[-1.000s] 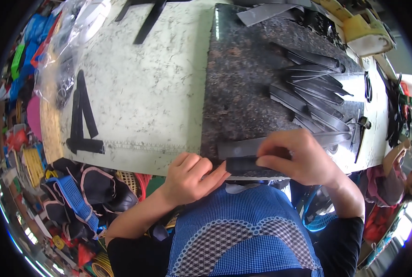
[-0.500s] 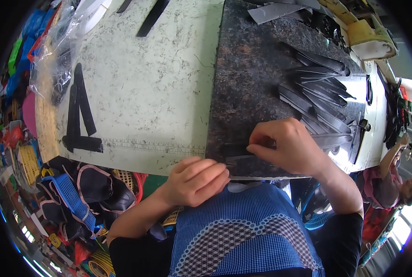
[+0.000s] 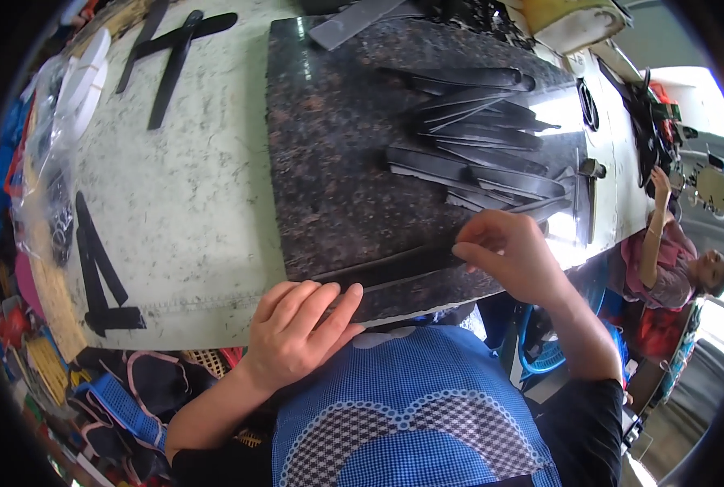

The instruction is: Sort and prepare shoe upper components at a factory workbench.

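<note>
In the head view, a long black leather-like strip (image 3: 402, 266) lay along the near edge of a dark speckled stone slab (image 3: 337, 162), its right end pinched between the thumb and forefinger of the right hand (image 3: 514, 253). The left hand (image 3: 297, 334) rested its outstretched fingers at the strip's left end, though whether they gripped it could not be told; beyond, a fanned pile of dark strips (image 3: 475, 170) covered part of the slab.

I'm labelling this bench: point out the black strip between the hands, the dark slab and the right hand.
Black strip (image 3: 402, 266), head view, mid-length.
Dark slab (image 3: 329, 146), head view, bare left part.
Right hand (image 3: 518, 250), head view, back of hand.
</note>
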{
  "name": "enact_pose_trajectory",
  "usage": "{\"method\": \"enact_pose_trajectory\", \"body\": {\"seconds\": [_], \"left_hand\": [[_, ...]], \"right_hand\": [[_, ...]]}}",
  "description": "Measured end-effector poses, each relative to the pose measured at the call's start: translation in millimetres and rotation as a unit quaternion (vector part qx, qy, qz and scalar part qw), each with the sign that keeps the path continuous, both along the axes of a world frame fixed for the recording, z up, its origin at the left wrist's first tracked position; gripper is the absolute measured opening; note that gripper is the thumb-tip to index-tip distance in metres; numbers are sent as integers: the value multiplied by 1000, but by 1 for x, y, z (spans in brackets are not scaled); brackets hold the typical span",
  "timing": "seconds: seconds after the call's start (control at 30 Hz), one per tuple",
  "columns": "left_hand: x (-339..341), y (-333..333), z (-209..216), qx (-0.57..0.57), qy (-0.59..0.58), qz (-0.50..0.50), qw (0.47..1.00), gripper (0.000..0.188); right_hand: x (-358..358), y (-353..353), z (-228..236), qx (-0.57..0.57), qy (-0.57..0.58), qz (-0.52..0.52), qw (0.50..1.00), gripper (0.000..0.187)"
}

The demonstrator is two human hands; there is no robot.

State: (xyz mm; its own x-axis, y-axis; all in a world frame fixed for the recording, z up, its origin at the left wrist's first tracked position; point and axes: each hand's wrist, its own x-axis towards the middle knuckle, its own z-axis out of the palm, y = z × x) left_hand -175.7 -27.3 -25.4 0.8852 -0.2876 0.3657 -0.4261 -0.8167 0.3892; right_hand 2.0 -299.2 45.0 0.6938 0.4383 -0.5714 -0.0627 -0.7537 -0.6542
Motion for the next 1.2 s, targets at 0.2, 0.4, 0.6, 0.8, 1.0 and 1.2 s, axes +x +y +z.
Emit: {"method": "enact_pose_trajectory", "body": {"seconds": [0.2,0.4,0.6,0.8,1.0,1.2], "left_hand": [[6,-3,0,28,-6,7,1000,44],[46,2,15,-61,34,-48,996,30],[84,37,40,-70,-54,59,994,23],[131,18,37,-132,-19,42,990,22],[146,-9,39,-127,-19,-39,991,22],[159,-43,35,-77,-9,-176,981,50]], "right_hand": [[-7,-6,-18,14,-193,133,972,15],[-19,-5,-22,48,-294,169,939,20],[-11,-45,50,69,-272,20,960,15],[31,-110,13,-24,-318,-46,947,17],[32,-118,-8,-57,-361,21,931,27],[28,-126,-4,-52,-368,30,928,37]]}}
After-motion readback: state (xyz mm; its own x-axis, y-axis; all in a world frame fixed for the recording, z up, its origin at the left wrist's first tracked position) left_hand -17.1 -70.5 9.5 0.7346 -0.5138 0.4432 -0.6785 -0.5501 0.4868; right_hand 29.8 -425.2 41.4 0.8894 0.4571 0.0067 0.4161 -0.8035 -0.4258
